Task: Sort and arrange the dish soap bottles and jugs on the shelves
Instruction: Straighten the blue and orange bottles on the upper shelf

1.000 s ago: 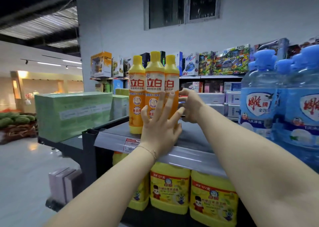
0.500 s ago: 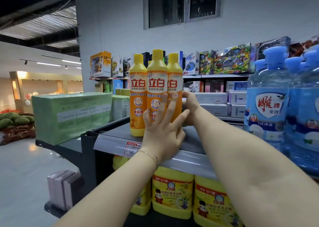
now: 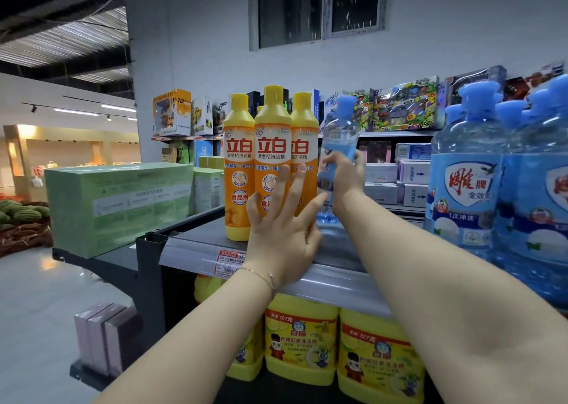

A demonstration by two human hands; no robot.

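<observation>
Head view: left hand open, fingers spread flat against front of three orange bottles standing upright, touching, on top shelf. Right hand wrapped round small blue bottle, tilted, lifted just off shelf at 3 o'clock of orange row. Big blue jugs further out at 3 o'clock, upright. Yellow jugs on lower shelf at 6 o'clock.

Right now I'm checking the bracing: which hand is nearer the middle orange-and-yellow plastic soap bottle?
Left. The left hand spreads against the middle orange-and-yellow bottle; the right hand grips a small blue bottle beside the row.
</observation>
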